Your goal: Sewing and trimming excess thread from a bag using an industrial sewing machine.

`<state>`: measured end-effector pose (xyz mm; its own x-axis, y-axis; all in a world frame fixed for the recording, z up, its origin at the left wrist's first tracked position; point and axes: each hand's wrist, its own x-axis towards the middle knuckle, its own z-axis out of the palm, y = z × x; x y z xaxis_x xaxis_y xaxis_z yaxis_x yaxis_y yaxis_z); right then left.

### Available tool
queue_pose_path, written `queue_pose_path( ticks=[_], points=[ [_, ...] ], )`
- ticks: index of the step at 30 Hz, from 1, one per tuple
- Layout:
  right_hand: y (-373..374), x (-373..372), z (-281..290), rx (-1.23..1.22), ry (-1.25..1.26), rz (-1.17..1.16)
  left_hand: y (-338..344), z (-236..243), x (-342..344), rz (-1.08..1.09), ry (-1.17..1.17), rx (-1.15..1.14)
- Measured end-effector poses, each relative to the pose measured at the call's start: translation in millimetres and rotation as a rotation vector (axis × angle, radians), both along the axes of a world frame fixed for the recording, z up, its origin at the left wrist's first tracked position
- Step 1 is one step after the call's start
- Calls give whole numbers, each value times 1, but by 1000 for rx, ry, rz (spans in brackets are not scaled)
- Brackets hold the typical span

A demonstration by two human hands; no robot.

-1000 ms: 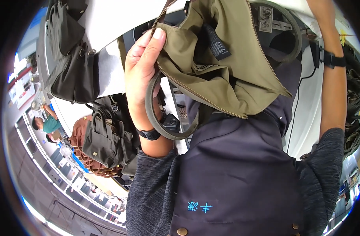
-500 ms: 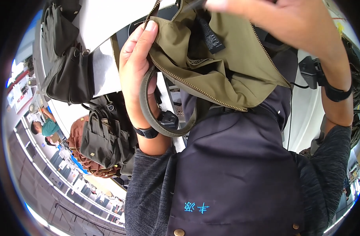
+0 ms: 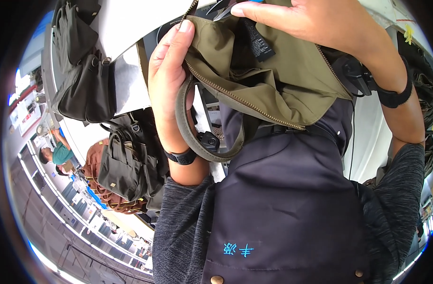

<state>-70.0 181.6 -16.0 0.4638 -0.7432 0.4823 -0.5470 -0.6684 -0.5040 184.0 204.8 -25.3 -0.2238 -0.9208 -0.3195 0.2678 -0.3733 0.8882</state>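
An open bag with an olive lining [image 3: 301, 71] and a brass-toothed zipper [image 3: 245, 105] lies in front of my apron. My left hand [image 3: 168, 75] pinches the bag's edge by the zipper, thumb on top. A grey-green handle [image 3: 182, 113] loops beside that wrist. At the upper edge, my right hand [image 3: 320, 23] is closed on thread snips [image 3: 223, 13], whose silver blades point left over the bag's far edge. Part of the snips is hidden by the fingers and cut off by the frame. A black printed label [image 3: 259, 45] hangs inside the lining.
Dark bags [image 3: 86, 90] stand on the white table at the left. Below them sit another dark bag [image 3: 126, 165] and a brown heap [image 3: 94, 163]. A person in a green top [image 3: 62, 154] is far off at the left. More dark bags [image 3: 424, 80] crowd the right side.
My right hand has moved slightly left and down, bringing the snips' blades into clearer view. The bag and my left hand have shifted a little to the right.
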Motion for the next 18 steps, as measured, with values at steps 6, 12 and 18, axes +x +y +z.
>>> queue_pose_path(
  ticks=[6, 12, 18],
  points=[
    [0, 0, 3, -36, 62, 0, -1, -1, 1, -2, 24, 5],
    [-1, 4, -1, 43, -124, 77, 1, 0, -1, 12, 4, 17],
    [1, 4, -2, 44, -106, 114, 1, 0, -2, 4, 10, 14]
  ],
)
